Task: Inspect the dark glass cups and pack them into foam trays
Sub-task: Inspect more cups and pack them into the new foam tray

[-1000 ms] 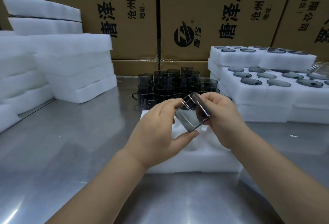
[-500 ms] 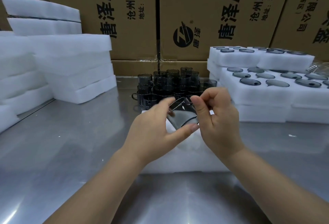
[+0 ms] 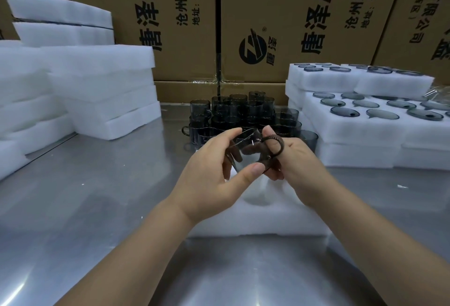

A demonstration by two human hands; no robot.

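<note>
Our left hand (image 3: pixel 207 179) pinches the dark glass cup (image 3: pixel 246 157) between thumb and fingers, over the foam tray (image 3: pixel 267 218); our right hand (image 3: pixel 299 162) hooks a finger through its handle (image 3: pixel 274 146). We advise a slow turn — rim and wall checked before seating.

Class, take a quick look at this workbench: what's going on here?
A person holds one dark glass cup in both hands, tilted, above a white foam tray on the metal table: the left hand grips its body, the right hand holds the handle side. It is not yet in the tray. More loose cups stand behind; filled trays are stacked to the right.
</note>
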